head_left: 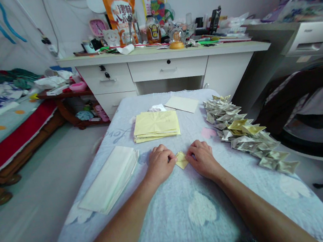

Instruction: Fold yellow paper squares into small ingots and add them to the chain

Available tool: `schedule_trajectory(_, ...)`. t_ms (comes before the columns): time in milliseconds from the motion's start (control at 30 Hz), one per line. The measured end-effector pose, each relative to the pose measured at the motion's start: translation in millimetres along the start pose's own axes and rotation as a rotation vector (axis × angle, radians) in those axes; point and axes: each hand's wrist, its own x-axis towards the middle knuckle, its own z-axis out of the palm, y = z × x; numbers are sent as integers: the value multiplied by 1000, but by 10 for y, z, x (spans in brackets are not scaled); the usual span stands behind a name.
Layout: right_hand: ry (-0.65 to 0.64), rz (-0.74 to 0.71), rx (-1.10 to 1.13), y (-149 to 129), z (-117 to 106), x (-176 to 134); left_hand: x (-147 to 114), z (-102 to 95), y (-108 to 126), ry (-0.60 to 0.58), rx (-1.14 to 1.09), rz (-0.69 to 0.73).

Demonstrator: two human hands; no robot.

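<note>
Left hand: (161, 164) thumb and fingers pinched together, and it's got the near-left corner of the paper, knuckles up!
Right hand: (202, 158) matching it on the other side, fingertips closed on the opposite corner, wrist low over the cloth.
Small yellow paper: (182, 161) right between the two hands, at the middle of the table, roughly diamond-shaped; part-folded, I'd judge, as it looks flatter than the pieces over on the right.
Folded pieces: (245, 134) what a line-up! Pointed shapes packed in a long slanting band down the right side, mostly silvery-grey with some yellow; these look done.
Yellow stack: (156, 124) just beyond the hands, a thick pile of flat sheets, creased on top but unshaped, so plenty left by the look of it.
Pale stack: (108, 180) off to the left, long and flat, apparently untouched by any shaping.
Cloth: (166, 230) pale blue, under everything, with a cream card (181, 104) lying at the far end.
</note>
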Motion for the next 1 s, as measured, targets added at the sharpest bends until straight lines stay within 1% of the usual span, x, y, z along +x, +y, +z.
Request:
schedule_trajectory(133,17,3,-23,-10,14,0,2,0,0,-2,16,-27)
schedule_trajectory(367,13,10,-96,-27,26,3,6,2,-23,-5,39,-34)
schedule_trajectory(467,1,10,-116,-32,25,2,26,-29,-38,-36,22,-35)
schedule_trajectory(567,4,5,-121,-30,24,0,51,-71,-49,-92,-19,-14)
schedule_trajectory(633,12,-1,-117,-27,24,-1,58,-90,-45,-110,-34,1)
schedule_trajectory(833,7,3,-103,-26,23,4,18,-73,-12,-26,-7,-14)
schedule_trajectory(1000,-1,6,-107,-35,23,11,7,-41,-36,-15,-13,-9)
